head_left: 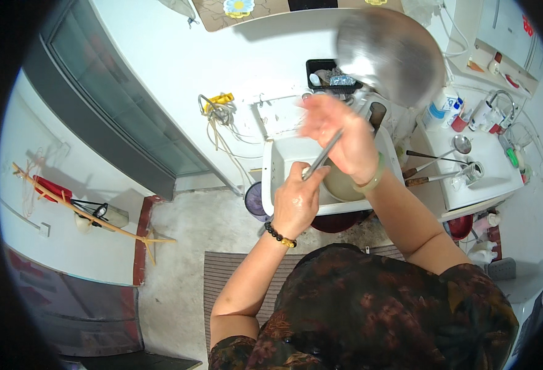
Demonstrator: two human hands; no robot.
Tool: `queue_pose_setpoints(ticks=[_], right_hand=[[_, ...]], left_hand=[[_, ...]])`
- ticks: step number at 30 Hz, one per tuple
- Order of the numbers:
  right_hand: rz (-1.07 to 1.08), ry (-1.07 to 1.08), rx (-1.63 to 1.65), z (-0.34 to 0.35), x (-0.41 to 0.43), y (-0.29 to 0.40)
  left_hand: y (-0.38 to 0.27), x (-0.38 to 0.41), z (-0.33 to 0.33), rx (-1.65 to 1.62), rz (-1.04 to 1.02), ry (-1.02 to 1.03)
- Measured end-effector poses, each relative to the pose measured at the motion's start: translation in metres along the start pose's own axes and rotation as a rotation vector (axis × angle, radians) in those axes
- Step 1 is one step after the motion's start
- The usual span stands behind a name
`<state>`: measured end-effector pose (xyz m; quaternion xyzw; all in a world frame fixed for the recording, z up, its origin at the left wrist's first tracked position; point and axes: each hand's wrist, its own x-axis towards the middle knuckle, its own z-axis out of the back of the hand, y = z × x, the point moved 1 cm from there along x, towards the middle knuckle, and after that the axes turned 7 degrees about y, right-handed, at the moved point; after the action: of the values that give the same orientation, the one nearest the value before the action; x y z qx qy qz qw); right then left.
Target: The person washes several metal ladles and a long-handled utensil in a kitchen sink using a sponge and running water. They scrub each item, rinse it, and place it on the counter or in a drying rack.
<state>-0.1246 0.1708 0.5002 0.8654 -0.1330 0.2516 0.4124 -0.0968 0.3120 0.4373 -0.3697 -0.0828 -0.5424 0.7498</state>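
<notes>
My left hand [297, 199], wearing a beaded bracelet, is closed around a grey metal handle [323, 153]. That handle slants up behind my right hand toward a large, blurred round metal pan or ladle head [392, 58], raised beyond the sink. My right hand [338, 134] is also blurred, fingers apart, beside the handle; a pale green bangle circles its wrist. Below both hands is a white sink [267, 185]. A round basin of cloudy liquid [341, 185] sits in it, partly hidden by my right arm.
On the right counter [498, 178] lie a ladle [461, 144], other long-handled utensils and a glass jar [474, 171]. A black tray [309, 76] of scrubbers is behind the sink. A bucket [255, 201] stands left, a dark red basin [336, 223] underneath.
</notes>
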Motion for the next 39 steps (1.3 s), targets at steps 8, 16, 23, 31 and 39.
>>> queue_pose_setpoints(ticks=[8, 16, 23, 31, 39], right_hand=[[0.282, -0.273, 0.18, 0.042, -0.034, 0.055], [0.369, -0.364, 0.121, 0.057, -0.079, 0.091], [0.597, -0.469, -0.044, 0.061, -0.136, 0.142], [0.79, -0.847, -0.169, 0.039, -0.188, 0.137], [0.896, -1.078, -0.24, 0.015, -0.272, 0.165]], left_hand=[[0.04, -0.033, -0.007, 0.345, -0.118, 0.182], [0.085, -0.053, -0.015, 0.283, -0.265, 0.302], [0.117, -0.04, -0.054, -1.035, 0.535, 0.026], [0.037, -0.006, -0.1, -1.279, 0.512, 0.16], [-0.04, 0.028, -0.141, -0.369, -0.35, 0.292]])
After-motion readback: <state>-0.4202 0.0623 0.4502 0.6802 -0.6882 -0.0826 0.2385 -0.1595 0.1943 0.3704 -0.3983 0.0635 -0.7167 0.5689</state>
